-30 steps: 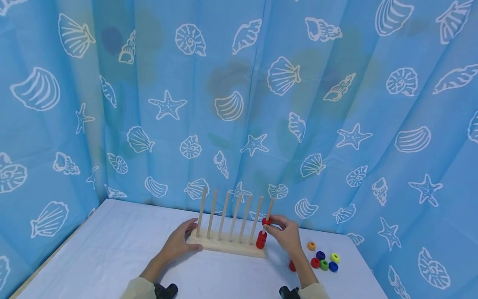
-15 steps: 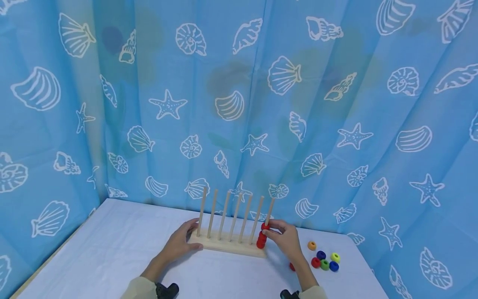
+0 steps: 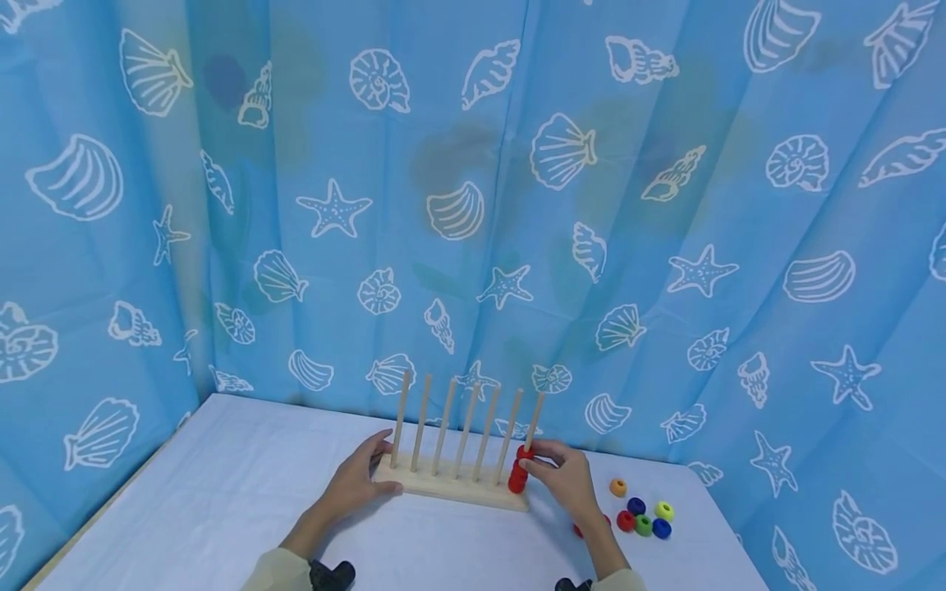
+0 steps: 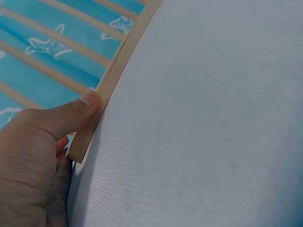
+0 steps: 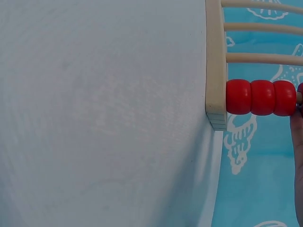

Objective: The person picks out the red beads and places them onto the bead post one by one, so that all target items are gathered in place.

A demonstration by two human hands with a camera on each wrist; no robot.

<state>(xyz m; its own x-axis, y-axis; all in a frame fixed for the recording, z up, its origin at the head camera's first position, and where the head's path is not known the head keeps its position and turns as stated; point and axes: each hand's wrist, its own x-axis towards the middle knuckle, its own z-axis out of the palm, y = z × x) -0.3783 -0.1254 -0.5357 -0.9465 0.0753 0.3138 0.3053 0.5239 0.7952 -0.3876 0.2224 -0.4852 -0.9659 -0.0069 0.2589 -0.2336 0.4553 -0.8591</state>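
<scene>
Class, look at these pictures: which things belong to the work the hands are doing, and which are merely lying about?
In the work:
- wooden peg rack, steadied by the left hand
- red beads stacked on the rightmost peg, the top one held by the right hand

Lying about:
- loose beads on the table: orange, blue, red, green, yellow
- shell-print curtain

Seven pegs (image 3: pixel 466 427) — four red beads (image 3: pixel 519 474) stacked — six loose beads (image 3: pixel 641 517).

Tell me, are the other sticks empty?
Yes. Only the rightmost stick holds red beads; the other six sticks are bare.
</scene>
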